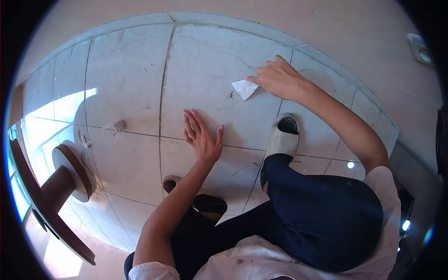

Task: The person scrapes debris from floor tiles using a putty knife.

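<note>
My right hand (279,80) is closed, its thumb and fingers pinching the right edge of a flat, light-grey wedge-shaped piece (244,90). The piece lies against the tiled floor (200,74), its point toward me. A small dark scrap (230,94) lies just left of it. Over the tiles nearer to me, my left hand (203,140) is spread with the palm down, fingers stretched forward and thumb apart, holding nothing. It is close to a grout line.
A brownish lump (119,125) and crumbly debris (84,139) lie on the left tiles. Beyond them a round-based wooden stand (70,175) lies on its side. Dark slivers (238,172) lie near my slipper (283,142). A wall socket (420,48) is at upper right.
</note>
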`<state>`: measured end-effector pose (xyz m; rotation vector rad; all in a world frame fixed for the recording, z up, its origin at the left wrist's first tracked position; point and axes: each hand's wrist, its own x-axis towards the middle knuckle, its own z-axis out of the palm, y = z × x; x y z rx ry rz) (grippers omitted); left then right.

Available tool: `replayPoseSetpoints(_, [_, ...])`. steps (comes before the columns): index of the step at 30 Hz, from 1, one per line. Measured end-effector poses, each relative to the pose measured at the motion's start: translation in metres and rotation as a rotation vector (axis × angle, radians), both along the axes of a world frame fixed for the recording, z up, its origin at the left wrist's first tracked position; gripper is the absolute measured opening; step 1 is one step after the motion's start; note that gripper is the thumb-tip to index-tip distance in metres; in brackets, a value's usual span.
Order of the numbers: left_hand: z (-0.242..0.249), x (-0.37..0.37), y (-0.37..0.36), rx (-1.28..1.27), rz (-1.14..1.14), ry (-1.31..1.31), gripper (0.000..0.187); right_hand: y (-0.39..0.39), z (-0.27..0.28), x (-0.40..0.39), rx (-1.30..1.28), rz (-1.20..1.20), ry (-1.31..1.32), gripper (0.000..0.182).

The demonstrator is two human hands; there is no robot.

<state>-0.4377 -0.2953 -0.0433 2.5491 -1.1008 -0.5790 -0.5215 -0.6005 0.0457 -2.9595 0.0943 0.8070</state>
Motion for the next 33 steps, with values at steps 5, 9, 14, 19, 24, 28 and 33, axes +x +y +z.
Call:
replayPoseSetpoints(5, [0.003,-0.004,-0.005,0.093,-0.031,0.035,0.105,0.045,-0.012,0.005,0.072,0.021,-0.062,0.052])
replayPoseSetpoints(9, [0.003,0.005,-0.010,0.076,-0.055,0.017,0.105,0.034,-0.003,-0.010,0.091,-0.070,-0.168,0.043])
replayPoseSetpoints(14, [0.000,0.010,-0.014,0.093,-0.150,-0.028,0.101,0.045,-0.010,-0.028,0.121,-0.211,-0.163,0.046])
replayPoseSetpoints(19, [0.003,0.017,-0.020,0.088,-0.199,-0.065,0.098,0.089,-0.002,-0.036,0.179,-0.360,-0.130,0.051])
replayPoseSetpoints(24, [0.000,0.028,-0.021,0.036,-0.123,-0.064,0.091,0.132,0.001,-0.058,0.285,-0.481,-0.030,0.059])
replayPoseSetpoints(28, [-0.004,0.034,-0.018,-0.017,-0.042,-0.068,0.085,0.141,-0.011,-0.040,0.299,-0.490,0.023,0.062])
replayPoseSetpoints(33, [0.005,0.042,-0.019,-0.027,-0.020,-0.099,0.083,0.095,0.010,-0.034,0.230,-0.399,-0.104,0.060])
